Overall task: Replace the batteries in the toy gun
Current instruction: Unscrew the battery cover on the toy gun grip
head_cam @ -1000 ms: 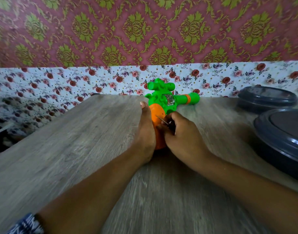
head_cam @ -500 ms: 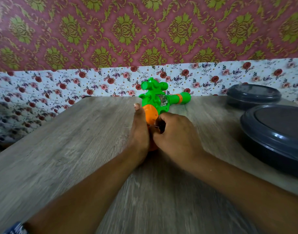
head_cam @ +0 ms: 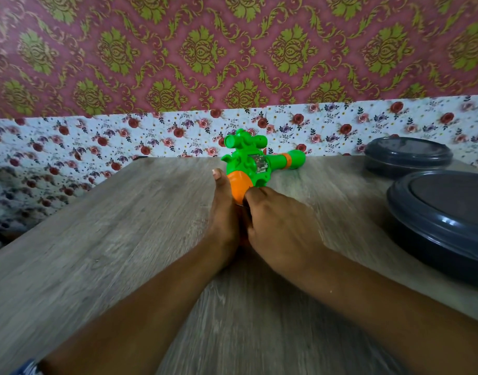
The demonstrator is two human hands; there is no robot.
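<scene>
Head view: green-and-orange toy gun [head_cam: 255, 165] lies on the wooden table [head_cam: 124, 226], left hand [head_cam: 223, 212] gripping its orange handle; right hand [head_cam: 275, 226] curls on something hidden. Two dark lidded containers [head_cam: 443, 212] sit right.

A home room, ornate damask wallpaper [head_cam: 232, 50], floral wall covering [head_cam: 97, 142], wood-grain table [head_cam: 124, 239], lidded containers [head_cam: 443, 212]

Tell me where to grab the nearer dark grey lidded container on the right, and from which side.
Take the nearer container by its raised rim, probably with fingers hooked under the lip that overhangs the wall. Come from its left, the bare table side: the second container sits just behind it, and its right part runs out of view.
</scene>
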